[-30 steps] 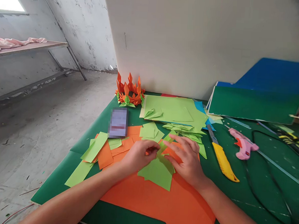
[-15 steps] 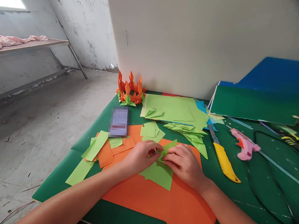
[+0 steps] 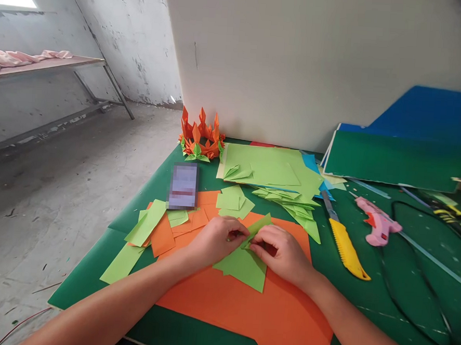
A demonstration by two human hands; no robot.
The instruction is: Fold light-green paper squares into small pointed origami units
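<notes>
Between both hands is a folded piece of green paper [image 3: 261, 224], slanting up to the right. My left hand [image 3: 223, 238] pinches its left side with thumb and forefinger. On the other side my right hand [image 3: 282, 249] pinches it too, fingers curled in; the fingertips of the two hands nearly meet. Beneath them lie flat green paper squares [image 3: 243, 271], partly covered by the hands. These rest on a large orange sheet [image 3: 222, 312]. Beyond the hands are more small green pieces [image 3: 236, 203].
A yellow utility knife [image 3: 346, 247] and pink glue gun [image 3: 379, 223] with its cord lie to the right. Behind are folded green pieces [image 3: 291, 199], a green sheet stack [image 3: 270, 162] and an orange paper crown [image 3: 201, 137]. A blurred phone-like rectangle [image 3: 183, 186] sits left.
My right fingers have curled in tighter, and both hands' fingertips have come closer together on the green paper. The other things lie as before; the view has shifted slightly.
</notes>
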